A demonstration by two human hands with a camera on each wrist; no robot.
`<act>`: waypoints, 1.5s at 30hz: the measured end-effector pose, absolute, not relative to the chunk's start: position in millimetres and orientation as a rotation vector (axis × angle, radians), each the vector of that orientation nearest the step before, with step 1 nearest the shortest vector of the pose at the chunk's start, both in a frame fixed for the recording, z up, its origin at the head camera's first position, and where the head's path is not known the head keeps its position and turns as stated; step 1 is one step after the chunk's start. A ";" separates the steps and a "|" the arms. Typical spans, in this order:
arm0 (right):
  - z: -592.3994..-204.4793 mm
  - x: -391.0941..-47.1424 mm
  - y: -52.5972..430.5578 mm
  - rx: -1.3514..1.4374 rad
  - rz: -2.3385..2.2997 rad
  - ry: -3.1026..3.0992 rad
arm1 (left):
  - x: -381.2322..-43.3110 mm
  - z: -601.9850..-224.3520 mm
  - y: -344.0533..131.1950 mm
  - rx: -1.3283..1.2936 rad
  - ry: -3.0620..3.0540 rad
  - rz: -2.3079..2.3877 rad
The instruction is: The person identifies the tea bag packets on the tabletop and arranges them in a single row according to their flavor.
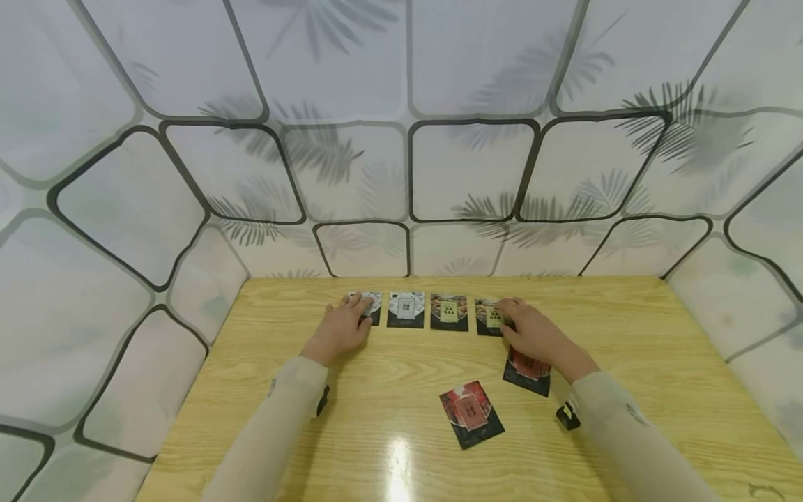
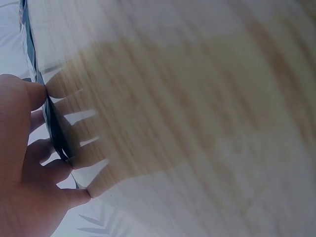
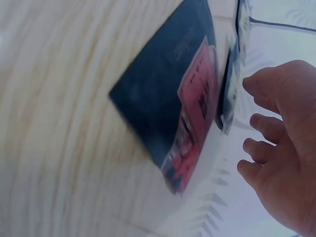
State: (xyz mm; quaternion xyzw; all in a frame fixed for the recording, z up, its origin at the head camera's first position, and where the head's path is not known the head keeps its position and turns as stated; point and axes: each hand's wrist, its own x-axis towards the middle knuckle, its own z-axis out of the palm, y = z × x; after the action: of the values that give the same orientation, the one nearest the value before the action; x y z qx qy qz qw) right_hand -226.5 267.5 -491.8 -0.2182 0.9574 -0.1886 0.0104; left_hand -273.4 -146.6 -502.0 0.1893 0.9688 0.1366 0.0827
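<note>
Several flat printed packets lie on the wooden table. At the left end of a row, my left hand (image 1: 343, 333) rests with spread fingers on a white-and-black packet (image 1: 374, 305), covering part of it; its fingertips touch down along the packet in the left wrist view. At the row's right end is a packet with a yellow-green label (image 1: 493, 318). My right hand (image 1: 536, 335) has its fingertips right at that packet's right side, fingers loosely bent. Below the right palm, partly hidden, lies a red-and-black packet (image 3: 153, 94), tilted to the row.
Between the hands stand another white-and-black packet (image 1: 406, 310) and a second yellow-green-labelled packet (image 1: 449, 312). A second red-and-black packet (image 1: 472, 414) lies slanted nearer the front. Behind the table (image 1: 376, 418) rises a pale patterned fabric wall (image 1: 464, 167), with more at both sides.
</note>
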 end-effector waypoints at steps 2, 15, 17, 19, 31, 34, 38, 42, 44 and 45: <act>-490.6 -224.5 270.1 -0.682 -0.584 2.994 | -273.4 -502.3 -146.4 0.557 2.896 0.394; -483.0 -197.1 297.2 -0.578 -0.599 3.014 | -273.3 -501.9 -145.5 0.547 2.895 0.371; -482.7 -191.9 300.5 -0.578 -0.593 3.021 | -273.4 -502.1 -145.0 0.548 2.893 0.374; -482.9 -186.8 303.1 -0.575 -0.589 3.023 | -273.4 -502.3 -144.7 0.548 2.891 0.378; -485.7 -160.6 305.0 -0.612 -0.524 3.017 | -274.3 -504.7 -146.6 0.558 2.890 0.375; -488.5 -156.8 303.7 -0.615 -0.530 3.009 | -274.6 -504.7 -147.4 0.564 2.891 0.373; -491.6 -152.0 302.3 -0.603 -0.532 3.001 | -275.6 -505.2 -147.3 0.565 2.896 0.364; -493.2 -148.0 302.2 -0.606 -0.514 3.005 | -276.3 -506.1 -147.2 0.564 2.903 0.359; -493.5 -146.9 302.6 -0.615 -0.509 3.005 | -276.4 -506.6 -147.1 0.566 2.905 0.356; -493.6 -146.6 302.8 -0.613 -0.508 3.004 | -276.2 -506.7 -147.1 0.567 2.906 0.359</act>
State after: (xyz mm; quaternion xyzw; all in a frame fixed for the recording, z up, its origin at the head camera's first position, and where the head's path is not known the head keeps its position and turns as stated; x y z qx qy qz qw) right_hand -146.6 302.8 -493.6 -0.1973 0.9665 -0.1634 0.0171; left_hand -276.2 -147.1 -506.7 0.1896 0.9713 0.1201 0.0794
